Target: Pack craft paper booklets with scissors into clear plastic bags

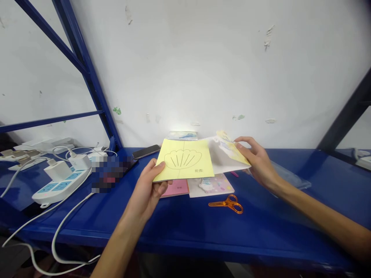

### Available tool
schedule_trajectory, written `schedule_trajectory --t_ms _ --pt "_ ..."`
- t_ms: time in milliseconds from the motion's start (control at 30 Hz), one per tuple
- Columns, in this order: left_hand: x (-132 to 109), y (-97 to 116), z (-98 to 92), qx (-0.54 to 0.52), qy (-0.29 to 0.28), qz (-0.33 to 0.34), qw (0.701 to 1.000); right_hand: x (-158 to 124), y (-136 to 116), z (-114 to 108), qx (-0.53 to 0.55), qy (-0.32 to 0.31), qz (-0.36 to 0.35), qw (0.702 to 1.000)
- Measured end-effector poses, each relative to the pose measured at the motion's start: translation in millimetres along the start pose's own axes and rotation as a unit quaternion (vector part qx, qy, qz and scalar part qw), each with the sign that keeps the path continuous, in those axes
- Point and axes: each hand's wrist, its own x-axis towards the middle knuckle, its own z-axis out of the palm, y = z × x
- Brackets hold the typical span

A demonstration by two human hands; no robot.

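My left hand [145,194] holds a pale yellow square of paper [183,160] printed with a scallop shell outline, its thumb on the lower left corner. My right hand [259,165] grips the edge of a white packet [222,156], which has a yellow printed sheet at its top. The packet's left side lies close behind the yellow paper. Below the hands, orange child's scissors [228,204] lie shut on the blue shelf [185,235]. A pink booklet [175,188] and a pastel craft booklet [210,185] lie partly under the yellow paper.
A white power strip [60,181] with plugged-in adapters and cables sits at left, near a pixelated object [110,173] and a black phone [146,151]. A clear plastic sleeve [290,176] lies at right. A white wall and blue shelf uprights stand behind.
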Motion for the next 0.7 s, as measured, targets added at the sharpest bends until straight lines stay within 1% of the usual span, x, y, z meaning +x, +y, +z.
schedule_trajectory --t_ms 67,133,267,400,500,533,600,700 --pt "1 -11 7.0 0.015 0.004 0.017 1.000 -5 -4 4 0.017 -0.011 0.003 1.000" --pt "0 -19 12.9 0.031 0.001 0.019 0.999 -11 -7 8 0.033 -0.040 0.007 0.999" --pt "-4 -24 21.6 0.065 0.002 0.025 0.998 -17 -6 13 0.043 -0.156 0.042 0.986" --pt "-6 -24 24.3 0.096 0.008 0.036 0.995 -13 1 12 0.062 -0.233 0.103 0.965" --pt "-4 -28 24.8 0.121 -0.014 0.051 0.991 -10 3 9 0.061 -0.296 0.128 0.944" --pt "-4 -29 25.4 0.130 -0.021 0.059 0.989 -10 2 9 0.055 -0.307 0.127 0.941" --pt "-6 -32 27.8 0.148 -0.029 0.078 0.986 -11 0 9 0.041 -0.308 0.116 0.943" --pt "-11 -33 32.3 0.173 -0.020 0.115 0.978 -13 -3 8 0.035 -0.301 0.103 0.947"
